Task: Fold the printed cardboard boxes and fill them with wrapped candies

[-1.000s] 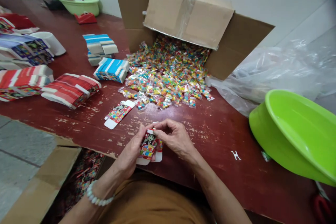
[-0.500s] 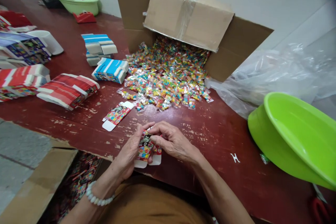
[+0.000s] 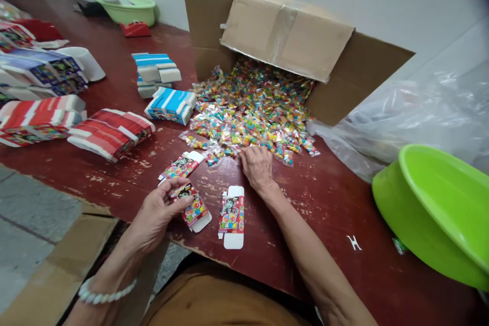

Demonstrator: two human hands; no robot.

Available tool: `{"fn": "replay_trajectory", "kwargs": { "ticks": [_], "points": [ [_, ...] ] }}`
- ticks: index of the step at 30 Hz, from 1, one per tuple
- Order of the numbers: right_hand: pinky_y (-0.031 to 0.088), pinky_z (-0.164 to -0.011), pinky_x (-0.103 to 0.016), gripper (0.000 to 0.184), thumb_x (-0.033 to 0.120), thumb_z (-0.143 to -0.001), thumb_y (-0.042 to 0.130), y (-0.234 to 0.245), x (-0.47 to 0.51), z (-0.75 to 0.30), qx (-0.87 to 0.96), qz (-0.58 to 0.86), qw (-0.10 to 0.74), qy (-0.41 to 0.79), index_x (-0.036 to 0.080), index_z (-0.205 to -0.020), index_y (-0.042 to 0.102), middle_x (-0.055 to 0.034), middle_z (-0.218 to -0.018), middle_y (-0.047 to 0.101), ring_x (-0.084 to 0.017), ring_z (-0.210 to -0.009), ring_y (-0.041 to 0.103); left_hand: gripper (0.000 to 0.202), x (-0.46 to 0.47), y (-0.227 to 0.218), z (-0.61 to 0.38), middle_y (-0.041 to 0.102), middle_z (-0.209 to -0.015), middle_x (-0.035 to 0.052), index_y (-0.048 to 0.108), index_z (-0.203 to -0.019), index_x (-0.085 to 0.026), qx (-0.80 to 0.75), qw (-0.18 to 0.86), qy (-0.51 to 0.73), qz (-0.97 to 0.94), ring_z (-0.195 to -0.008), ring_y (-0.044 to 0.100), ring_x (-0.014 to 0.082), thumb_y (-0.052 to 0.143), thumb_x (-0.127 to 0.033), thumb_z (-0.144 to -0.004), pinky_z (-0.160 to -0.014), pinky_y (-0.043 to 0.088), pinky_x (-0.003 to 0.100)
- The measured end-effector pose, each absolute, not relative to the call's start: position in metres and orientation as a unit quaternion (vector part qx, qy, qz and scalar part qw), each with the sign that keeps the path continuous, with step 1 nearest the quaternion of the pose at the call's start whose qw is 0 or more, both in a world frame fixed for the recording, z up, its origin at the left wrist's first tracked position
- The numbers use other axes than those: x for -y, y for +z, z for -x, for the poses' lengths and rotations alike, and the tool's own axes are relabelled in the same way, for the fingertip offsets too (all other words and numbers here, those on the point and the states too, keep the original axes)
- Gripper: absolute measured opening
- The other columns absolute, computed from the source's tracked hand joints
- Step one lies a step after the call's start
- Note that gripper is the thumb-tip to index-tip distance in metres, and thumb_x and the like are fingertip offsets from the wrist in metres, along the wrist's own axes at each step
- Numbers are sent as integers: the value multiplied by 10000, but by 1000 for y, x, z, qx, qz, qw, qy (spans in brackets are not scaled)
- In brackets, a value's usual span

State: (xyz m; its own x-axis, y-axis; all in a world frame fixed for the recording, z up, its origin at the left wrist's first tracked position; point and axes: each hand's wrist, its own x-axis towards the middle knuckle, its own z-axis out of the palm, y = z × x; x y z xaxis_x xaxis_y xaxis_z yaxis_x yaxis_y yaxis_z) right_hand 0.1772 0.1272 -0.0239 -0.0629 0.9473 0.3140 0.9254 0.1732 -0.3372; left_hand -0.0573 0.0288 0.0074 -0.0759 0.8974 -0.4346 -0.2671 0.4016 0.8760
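A small red printed candy box, its white end flap sticking out, is held in my left hand, thumb across its front. My right hand reaches to the near edge of a heap of clear candy packets, fingers curled downward. Its fingertips are hidden, so I cannot make out what they grip. Between my hands a flattened candy box lies on the table, white flaps extended. Another flattened box lies just beyond my left hand.
The packets spill from a cardboard carton lying on its side. Bundles of red boxes and blue boxes stand at left. A green basin and plastic sheeting are at right. An open carton stands below the table edge.
My hands have moved apart. The left has shifted left with one box, and the right has gone forward to the packets. A flattened box now lies on the table between them.
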Motion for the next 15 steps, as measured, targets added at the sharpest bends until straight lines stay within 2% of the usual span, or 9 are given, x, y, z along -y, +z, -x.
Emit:
{"fn": "replay_trajectory", "kwargs": {
  "ticks": [3,5,6,8,11,15],
  "points": [
    [437,-869,-378,172,241,-969,563,-10,-109,-185,683,624,362,112,178,-990,721,-118,-1009,721,-242,-945,594,643,-32,9,61,768,-766,7,685,-1070,-164,-571,598,495,-268,-585,698,133,977,-225,-501,-546,610,201],
    [473,-776,-320,186,305,-961,567,1,-87,-185,627,566,456,278,195,-971,716,-63,-917,720,-191,-826,615,567,-35,10,58,758,-729,2,699,-962,-147,-564,586,531,-237,-545,680,123,972,-167,-465,-510,608,198],
    [482,-711,-296,211,364,-948,582,5,-74,-184,594,535,453,395,200,-977,712,-38,-861,715,-173,-756,619,525,-37,11,56,753,-724,-2,694,-915,-146,-556,585,546,-225,-544,681,128,961,-137,-463,-499,614,211],
    [473,-638,-266,239,414,-881,650,10,-50,-179,518,510,441,527,184,-923,698,-19,-806,701,-147,-675,605,460,-38,12,51,756,-760,3,679,-880,-153,-538,596,558,-211,-581,700,152,926,-94,-497,-497,634,258],
    [476,-636,-262,251,407,-812,693,10,-30,-171,478,510,430,572,170,-897,692,-11,-788,695,-137,-660,601,387,-34,10,45,762,-819,20,653,-855,-165,-518,637,537,-196,-674,731,189,875,-57,-556,-572,667,337],
    [505,-679,-282,250,401,-789,696,6,-31,-172,472,531,465,528,168,-880,694,-20,-803,710,-152,-698,629,455,-19,7,38,768,-865,41,647,-888,-169,-477,713,465,-219,-762,746,222,896,-45,-527,-681,665,373]
  ]
}}
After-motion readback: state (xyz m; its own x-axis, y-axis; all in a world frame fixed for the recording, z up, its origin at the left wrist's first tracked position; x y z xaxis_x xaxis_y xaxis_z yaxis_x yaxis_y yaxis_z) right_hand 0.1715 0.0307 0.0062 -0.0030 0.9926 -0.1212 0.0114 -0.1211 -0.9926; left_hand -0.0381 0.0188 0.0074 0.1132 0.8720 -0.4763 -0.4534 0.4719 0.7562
